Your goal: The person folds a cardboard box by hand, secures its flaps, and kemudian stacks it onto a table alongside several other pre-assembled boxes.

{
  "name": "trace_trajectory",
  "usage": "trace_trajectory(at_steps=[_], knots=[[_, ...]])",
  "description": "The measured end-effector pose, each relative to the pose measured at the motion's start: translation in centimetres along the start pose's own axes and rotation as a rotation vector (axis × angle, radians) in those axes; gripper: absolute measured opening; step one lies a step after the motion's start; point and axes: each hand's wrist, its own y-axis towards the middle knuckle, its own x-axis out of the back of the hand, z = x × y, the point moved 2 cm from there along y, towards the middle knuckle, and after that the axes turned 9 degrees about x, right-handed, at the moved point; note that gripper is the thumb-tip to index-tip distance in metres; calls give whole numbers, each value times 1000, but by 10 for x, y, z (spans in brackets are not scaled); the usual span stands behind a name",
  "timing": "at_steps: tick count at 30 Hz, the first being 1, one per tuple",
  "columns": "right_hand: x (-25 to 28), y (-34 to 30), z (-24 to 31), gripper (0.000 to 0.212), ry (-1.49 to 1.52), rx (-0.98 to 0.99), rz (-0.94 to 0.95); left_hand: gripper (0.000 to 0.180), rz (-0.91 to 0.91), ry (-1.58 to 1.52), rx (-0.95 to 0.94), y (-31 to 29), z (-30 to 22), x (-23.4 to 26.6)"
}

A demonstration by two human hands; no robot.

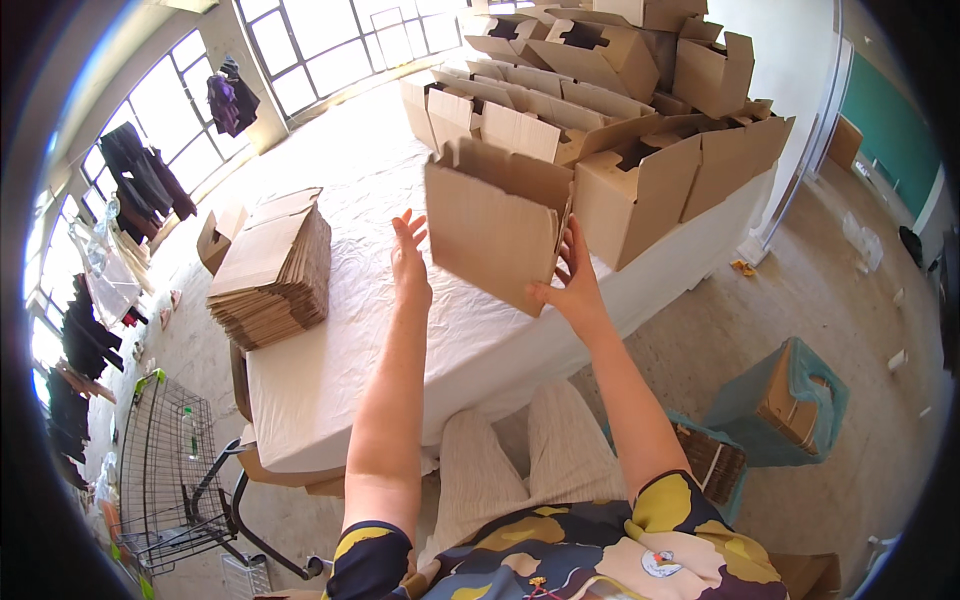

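Note:
A brown cardboard box (495, 230), partly opened out with its flaps up, is held tilted above the white-covered table (350, 400). My right hand (578, 290) grips its lower right edge, thumb on the near face and fingers along the side. Just off the box's left side is my left hand (410, 262), open with fingers spread and a gap to the cardboard. To the left on the table lies a thick stack of flattened cardboard boxes (275, 265). Right behind the held box stand several opened-up cardboard boxes (625, 195) with dark insides.
More boxes (590, 50) are piled at the table's far right. A wire shopping cart (165, 470) stands at the left, below hanging clothes (140, 180). On the floor to the right sits a carton wrapped in blue-green plastic (785, 405); a woven basket (710, 460) is beside my legs.

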Motion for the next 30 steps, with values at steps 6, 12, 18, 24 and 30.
trace_trajectory(at_steps=[6,12,18,24,30], knots=[[0,40,-36,135,-240,232,-134,61,-39,274,-120,-7,67,11],[-8,58,-59,136,-465,281,-247,42,-123,559,-286,-21,79,11],[-14,61,-79,133,-607,262,-311,38,-102,511,-234,-18,84,16],[-18,64,-86,131,-660,244,-362,39,-54,530,-127,-23,77,11],[-16,56,-92,128,-682,253,-352,37,-61,574,-130,-28,70,9]])
